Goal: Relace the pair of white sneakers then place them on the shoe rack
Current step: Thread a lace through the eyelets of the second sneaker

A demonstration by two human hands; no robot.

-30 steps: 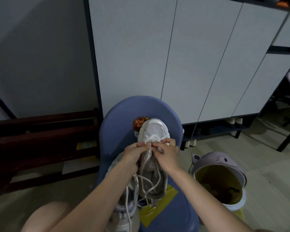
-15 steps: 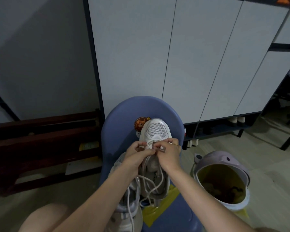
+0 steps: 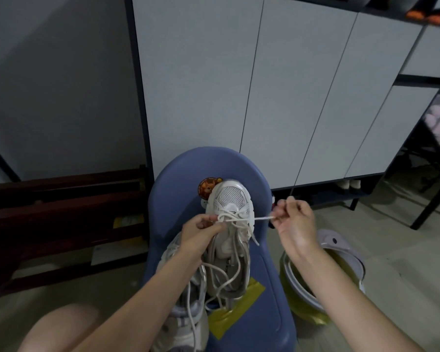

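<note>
Two white sneakers sit on the blue chair [image 3: 178, 199] in front of me: the upper sneaker [image 3: 230, 224] points toe-far toward the backrest, the second sneaker [image 3: 186, 323] lies nearer, partly under my left forearm. My left hand [image 3: 201, 233] has its fingers pinched on the lace [image 3: 239, 219] at the lowest eyelets; my right hand [image 3: 294, 219] pinches the lace end, drawn taut rightward (loose loops trail nearer). A lilac bin [image 3: 341, 250] stands right of the chair.
</note>
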